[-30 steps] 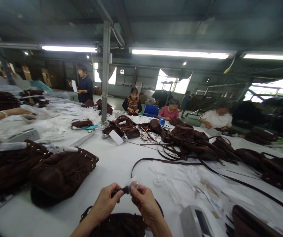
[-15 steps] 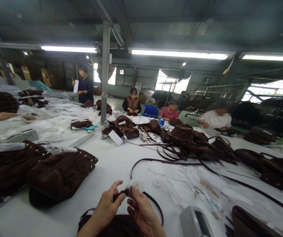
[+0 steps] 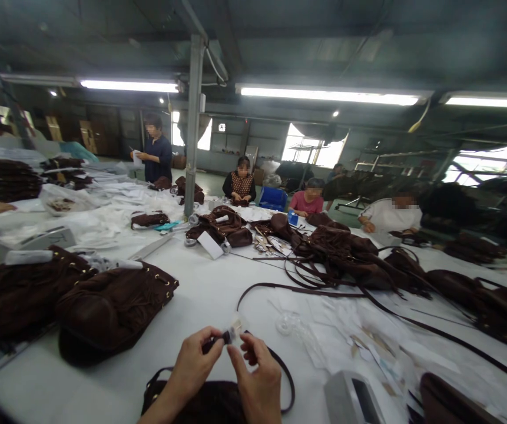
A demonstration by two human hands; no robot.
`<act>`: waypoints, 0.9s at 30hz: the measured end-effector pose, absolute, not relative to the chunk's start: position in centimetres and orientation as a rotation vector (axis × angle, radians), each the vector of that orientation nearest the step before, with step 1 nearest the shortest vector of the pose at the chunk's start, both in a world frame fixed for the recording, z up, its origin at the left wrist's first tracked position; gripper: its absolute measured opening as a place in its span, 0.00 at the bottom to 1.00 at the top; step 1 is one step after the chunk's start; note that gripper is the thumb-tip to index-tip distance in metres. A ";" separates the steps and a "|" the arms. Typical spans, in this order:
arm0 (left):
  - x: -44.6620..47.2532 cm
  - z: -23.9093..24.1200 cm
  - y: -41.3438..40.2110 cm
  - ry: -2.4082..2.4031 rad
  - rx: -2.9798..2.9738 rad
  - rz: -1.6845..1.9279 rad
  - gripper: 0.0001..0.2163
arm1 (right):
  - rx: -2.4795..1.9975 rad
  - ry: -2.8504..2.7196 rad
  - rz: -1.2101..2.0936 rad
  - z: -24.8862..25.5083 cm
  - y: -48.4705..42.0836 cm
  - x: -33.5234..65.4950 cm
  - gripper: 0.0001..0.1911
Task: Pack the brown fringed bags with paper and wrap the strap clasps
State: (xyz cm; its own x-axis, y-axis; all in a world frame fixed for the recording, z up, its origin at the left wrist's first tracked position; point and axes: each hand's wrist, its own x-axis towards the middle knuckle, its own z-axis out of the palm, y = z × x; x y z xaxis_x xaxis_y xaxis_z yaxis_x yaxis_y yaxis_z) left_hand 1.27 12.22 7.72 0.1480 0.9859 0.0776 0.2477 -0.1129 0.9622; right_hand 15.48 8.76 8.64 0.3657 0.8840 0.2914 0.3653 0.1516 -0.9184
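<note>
My left hand (image 3: 196, 359) pinches a dark brown strap (image 3: 211, 343) between thumb and fingers. At the strap's end is a small piece of clear plastic wrap (image 3: 235, 330). My right hand (image 3: 257, 374) is curled at that plastic, its thumb and forefinger on either side of it. Under my wrists lies a dark brown bag (image 3: 218, 403), partly hidden by my forearms. Its strap curves out on the right, past my right hand.
Brown bags with gold eyelets (image 3: 118, 306) lie at left. More bags and long straps (image 3: 341, 247) are heaped at centre right. A grey device (image 3: 353, 397) stands at front right beside scattered plastic and paper (image 3: 324, 330). A metal post (image 3: 192, 129) rises beyond; several co-workers sit or stand around.
My right hand has turned more upright, its thumb and forefinger shifting at the plastic. The plastic wrap looks smaller and narrower. My left hand keeps its pinch on the strap.
</note>
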 end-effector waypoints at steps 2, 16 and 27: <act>1.5 8.3 11.8 1.238 1.618 1.041 0.11 | -1.405 -1.315 0.546 8.9 8.6 15.4 0.06; 2.0 8.4 11.3 1.433 1.777 0.960 0.07 | -1.330 -1.654 -0.134 5.7 8.8 13.8 0.09; 0.3 8.4 12.1 0.873 1.394 0.907 0.17 | -1.189 -1.664 -0.075 6.2 9.6 13.8 0.09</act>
State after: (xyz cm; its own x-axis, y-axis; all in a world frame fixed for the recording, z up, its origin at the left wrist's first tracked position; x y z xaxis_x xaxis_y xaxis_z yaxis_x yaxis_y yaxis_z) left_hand 0.27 12.07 8.38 0.4147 0.9097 0.0241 -0.0111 -0.0214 0.9997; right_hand 13.83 9.63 6.23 0.0345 0.6557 0.7542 0.7212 0.5061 -0.4730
